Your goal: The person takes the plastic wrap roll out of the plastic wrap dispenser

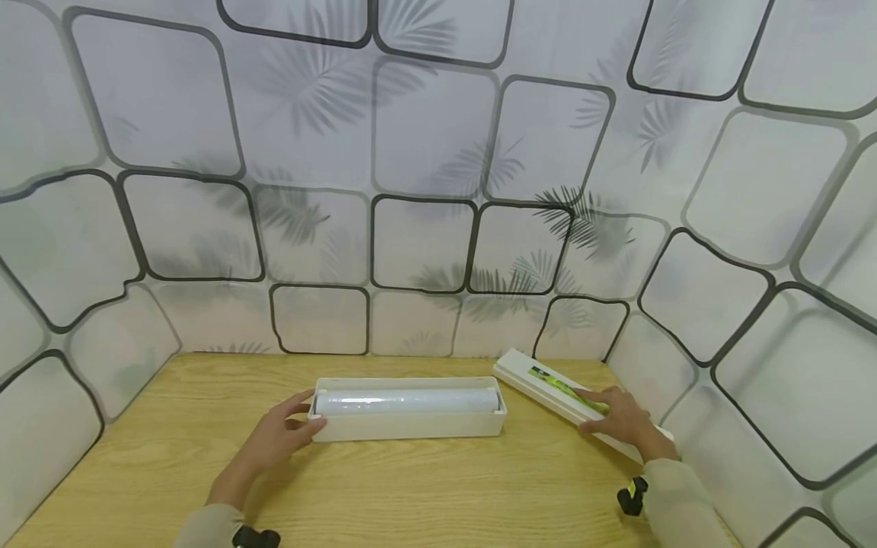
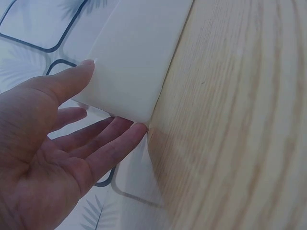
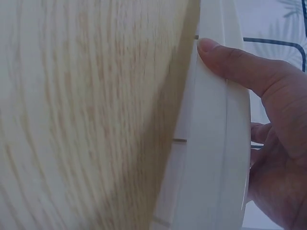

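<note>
A long white box [image 1: 411,428] lies lengthwise on the table with its top off, and a roll of clear plastic wrap [image 1: 407,400] lies inside. My left hand [image 1: 284,430] holds the box's left end, thumb at the near corner and fingers round the far side. In the left wrist view, the thumb and fingertips meet the end of the box [image 2: 132,62]. To the right, my right hand [image 1: 620,417] grips a long white lid [image 1: 527,379] with a green label. The lid slants from back left to front right. In the right wrist view, the thumb presses the lid's edge [image 3: 206,120]; the other fingers are mostly hidden behind it.
Both things are on a light wood-grain table [image 1: 438,487]. A patterned wall covering [image 1: 425,243] with dark rounded outlines and leaf prints rises behind and along both sides. The lid's far end is near the back edge.
</note>
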The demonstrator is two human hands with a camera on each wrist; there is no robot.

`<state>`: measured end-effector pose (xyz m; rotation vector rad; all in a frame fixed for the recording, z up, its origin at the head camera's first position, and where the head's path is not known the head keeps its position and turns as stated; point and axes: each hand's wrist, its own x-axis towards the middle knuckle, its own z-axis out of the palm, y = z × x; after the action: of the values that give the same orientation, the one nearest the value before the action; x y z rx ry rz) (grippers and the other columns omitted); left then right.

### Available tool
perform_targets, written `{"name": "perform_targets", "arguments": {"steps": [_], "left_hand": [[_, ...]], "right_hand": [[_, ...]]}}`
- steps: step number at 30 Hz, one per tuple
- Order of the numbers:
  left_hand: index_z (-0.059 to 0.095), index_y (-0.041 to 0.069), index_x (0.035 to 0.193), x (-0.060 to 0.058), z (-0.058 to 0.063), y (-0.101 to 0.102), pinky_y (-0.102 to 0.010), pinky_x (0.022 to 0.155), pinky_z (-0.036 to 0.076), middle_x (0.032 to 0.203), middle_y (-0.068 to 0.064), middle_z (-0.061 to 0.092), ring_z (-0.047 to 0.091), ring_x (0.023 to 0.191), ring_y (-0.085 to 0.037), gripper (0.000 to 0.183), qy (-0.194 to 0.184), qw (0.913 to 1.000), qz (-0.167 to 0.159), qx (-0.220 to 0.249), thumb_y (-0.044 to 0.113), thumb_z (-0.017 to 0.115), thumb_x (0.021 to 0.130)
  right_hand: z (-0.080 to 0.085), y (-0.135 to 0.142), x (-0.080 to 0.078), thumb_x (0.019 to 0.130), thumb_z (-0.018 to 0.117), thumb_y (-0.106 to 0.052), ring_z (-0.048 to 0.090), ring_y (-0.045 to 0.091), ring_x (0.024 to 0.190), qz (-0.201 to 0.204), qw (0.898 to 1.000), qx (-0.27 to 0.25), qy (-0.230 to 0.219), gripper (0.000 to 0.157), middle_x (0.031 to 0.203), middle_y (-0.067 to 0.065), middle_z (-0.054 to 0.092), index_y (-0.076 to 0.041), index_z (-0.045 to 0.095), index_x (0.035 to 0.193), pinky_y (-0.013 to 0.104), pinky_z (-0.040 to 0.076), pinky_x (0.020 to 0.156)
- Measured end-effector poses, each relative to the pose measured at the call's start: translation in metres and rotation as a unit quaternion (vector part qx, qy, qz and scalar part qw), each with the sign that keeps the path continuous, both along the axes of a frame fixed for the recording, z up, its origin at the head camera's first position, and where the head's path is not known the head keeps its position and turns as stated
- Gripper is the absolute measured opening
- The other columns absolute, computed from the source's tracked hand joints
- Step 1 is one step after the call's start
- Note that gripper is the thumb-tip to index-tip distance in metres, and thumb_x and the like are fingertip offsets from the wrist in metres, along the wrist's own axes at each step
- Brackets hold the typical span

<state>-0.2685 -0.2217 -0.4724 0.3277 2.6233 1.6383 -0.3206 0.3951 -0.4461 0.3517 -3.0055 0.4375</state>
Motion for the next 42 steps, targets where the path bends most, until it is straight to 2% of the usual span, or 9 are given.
{"name": "perform_targets", "arguments": {"steps": [3, 12, 18, 23, 29, 38, 40, 42], "left_hand": [[0.034, -0.003, 0.158, -0.0005, -0.0011, -0.0005, -0.034, 0.08, 0.066, 0.146, -0.04, 0.048, 0.072, 0.11, -0.036, 0.071, 0.0, 1.0, -0.002, 0.004, 0.023, 0.069, 0.101], [0.033, -0.004, 0.158, -0.0009, 0.0002, -0.0005, -0.033, 0.081, 0.066, 0.147, -0.04, 0.047, 0.071, 0.111, -0.037, 0.073, -0.004, 1.0, -0.001, 0.005, 0.024, 0.069, 0.101], [0.033, -0.005, 0.157, 0.0005, 0.0014, -0.0001, -0.034, 0.081, 0.066, 0.146, -0.041, 0.047, 0.071, 0.111, -0.038, 0.073, -0.005, 1.0, 0.001, 0.004, 0.024, 0.069, 0.101], [0.033, -0.005, 0.157, 0.0007, 0.0002, 0.0, -0.034, 0.081, 0.066, 0.146, -0.041, 0.047, 0.071, 0.111, -0.038, 0.072, -0.005, 1.0, 0.001, 0.008, 0.023, 0.069, 0.101], [0.033, -0.005, 0.157, -0.0009, -0.001, -0.0005, -0.033, 0.082, 0.066, 0.147, -0.041, 0.047, 0.071, 0.11, -0.037, 0.073, -0.005, 0.9999, 0.005, 0.012, 0.023, 0.069, 0.1], [0.033, -0.007, 0.156, -0.0013, 0.0, -0.0003, -0.034, 0.08, 0.066, 0.144, -0.042, 0.049, 0.072, 0.107, -0.036, 0.071, 0.006, 0.9999, -0.005, 0.009, 0.02, 0.068, 0.101], [0.033, -0.008, 0.156, -0.0015, 0.0004, -0.0007, -0.034, 0.079, 0.066, 0.144, -0.042, 0.049, 0.072, 0.106, -0.035, 0.07, 0.011, 0.9999, -0.007, 0.007, 0.02, 0.067, 0.102], [0.033, -0.008, 0.156, -0.0013, 0.0008, -0.0008, -0.034, 0.079, 0.066, 0.144, -0.042, 0.049, 0.072, 0.106, -0.035, 0.07, 0.01, 0.9999, -0.007, 0.004, 0.02, 0.067, 0.102]], "right_hand": [[-0.0006, 0.0004, -0.0001, 0.077, 0.088, -0.047, 0.057, 0.052, 0.111, -0.005, 1.0, 0.001, -0.007, 0.079, 0.128, 0.032, 0.059, -0.014, 0.062, 0.144, 0.054, 0.048, 0.066], [-0.0005, -0.0003, 0.0001, 0.076, 0.089, -0.045, 0.056, 0.056, 0.113, -0.007, 1.0, -0.011, -0.018, 0.08, 0.127, 0.035, 0.057, -0.011, 0.061, 0.144, 0.066, 0.053, 0.077], [-0.0034, -0.0003, -0.0013, 0.075, 0.09, -0.039, 0.057, 0.053, 0.109, 0.006, 0.999, -0.027, -0.017, 0.08, 0.123, 0.036, 0.058, -0.008, 0.061, 0.143, 0.067, 0.053, 0.087], [-0.0058, 0.0014, -0.0036, 0.075, 0.09, -0.038, 0.058, 0.049, 0.107, 0.013, 0.999, -0.031, -0.025, 0.082, 0.122, 0.037, 0.057, -0.006, 0.059, 0.144, 0.064, 0.053, 0.087], [-0.0076, 0.0041, -0.005, 0.075, 0.092, -0.036, 0.057, 0.052, 0.111, 0.011, 0.999, -0.036, -0.033, 0.083, 0.126, 0.038, 0.056, -0.007, 0.058, 0.145, 0.065, 0.052, 0.091], [-0.0077, 0.0056, -0.0055, 0.075, 0.092, -0.036, 0.06, 0.046, 0.107, 0.018, 0.999, -0.024, -0.028, 0.083, 0.122, 0.036, 0.059, -0.004, 0.058, 0.144, 0.06, 0.054, 0.088], [-0.0059, 0.0047, -0.006, 0.075, 0.091, -0.035, 0.061, 0.047, 0.105, 0.029, 0.999, -0.017, -0.027, 0.083, 0.123, 0.039, 0.059, -0.002, 0.058, 0.143, 0.06, 0.054, 0.086], [-0.003, 0.0023, -0.006, 0.076, 0.091, -0.037, 0.059, 0.052, 0.109, 0.026, 0.999, -0.006, -0.037, 0.083, 0.128, 0.041, 0.056, -0.003, 0.057, 0.145, 0.067, 0.052, 0.088]]}}
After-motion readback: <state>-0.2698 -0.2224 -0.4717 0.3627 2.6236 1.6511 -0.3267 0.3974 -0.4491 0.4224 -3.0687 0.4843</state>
